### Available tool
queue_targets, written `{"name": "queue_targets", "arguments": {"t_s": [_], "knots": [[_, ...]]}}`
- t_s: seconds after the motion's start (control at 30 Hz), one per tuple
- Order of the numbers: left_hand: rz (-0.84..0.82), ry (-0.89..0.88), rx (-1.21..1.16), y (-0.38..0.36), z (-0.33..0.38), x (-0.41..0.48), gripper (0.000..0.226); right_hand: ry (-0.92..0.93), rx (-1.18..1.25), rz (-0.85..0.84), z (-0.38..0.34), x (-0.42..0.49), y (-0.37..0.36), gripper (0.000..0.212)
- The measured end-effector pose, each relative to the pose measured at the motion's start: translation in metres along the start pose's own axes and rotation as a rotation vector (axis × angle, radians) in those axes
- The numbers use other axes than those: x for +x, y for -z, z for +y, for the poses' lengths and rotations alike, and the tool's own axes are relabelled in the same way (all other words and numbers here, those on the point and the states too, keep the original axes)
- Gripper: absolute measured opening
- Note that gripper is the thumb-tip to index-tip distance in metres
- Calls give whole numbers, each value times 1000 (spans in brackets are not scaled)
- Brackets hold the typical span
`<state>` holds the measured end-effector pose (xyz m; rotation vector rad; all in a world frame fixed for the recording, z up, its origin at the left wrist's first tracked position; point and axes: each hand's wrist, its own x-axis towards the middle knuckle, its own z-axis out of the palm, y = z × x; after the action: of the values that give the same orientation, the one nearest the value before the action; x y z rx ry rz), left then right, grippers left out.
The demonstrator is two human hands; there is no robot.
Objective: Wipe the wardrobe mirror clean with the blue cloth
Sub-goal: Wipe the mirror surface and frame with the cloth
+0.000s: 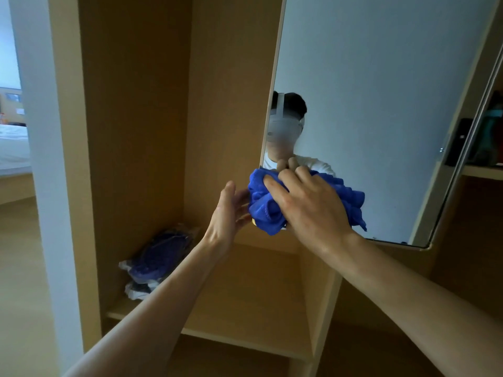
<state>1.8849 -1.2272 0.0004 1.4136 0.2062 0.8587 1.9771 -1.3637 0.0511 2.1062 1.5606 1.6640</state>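
Observation:
The wardrobe mirror (381, 91) hangs tilted on a swung-out panel at the upper right. My right hand (307, 202) presses the bunched blue cloth (265, 210) flat against the mirror's lower left corner, fingers spread over it. At the mirror's left edge, my left hand (231, 210) has its fingers reaching behind the panel beside the cloth; whether they grip the edge is hidden. The glass reflects a person in a white top and a pale wall.
The open wooden wardrobe compartment (136, 131) lies to the left, with plastic-wrapped dark blue items (160, 257) on its shelf (245, 308). A white door frame (51, 186) stands at the far left, a bed beyond it. Dark objects sit on a shelf at the far right.

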Motion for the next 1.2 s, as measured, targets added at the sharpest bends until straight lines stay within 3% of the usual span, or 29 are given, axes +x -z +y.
{"name": "queue_targets", "arguments": {"t_s": [0.37, 0.73, 0.87, 0.97, 1.2], "knots": [[-18, -61, 121, -6, 0, -3, 45, 95, 104, -152, -10, -25, -3, 44], [-25, -80, 169, -5, -7, -1, 46, -105, 106, -5, 30, 11, 19, 47], [12, -85, 153, -9, -8, -1, 43, -89, 96, 28, 20, 0, 12, 50], [30, -85, 143, -13, -7, -2, 41, -64, 97, -51, 7, -13, 3, 56], [98, -76, 172, -16, -5, -1, 29, -20, 158, -69, -18, -37, -11, 49]]}}
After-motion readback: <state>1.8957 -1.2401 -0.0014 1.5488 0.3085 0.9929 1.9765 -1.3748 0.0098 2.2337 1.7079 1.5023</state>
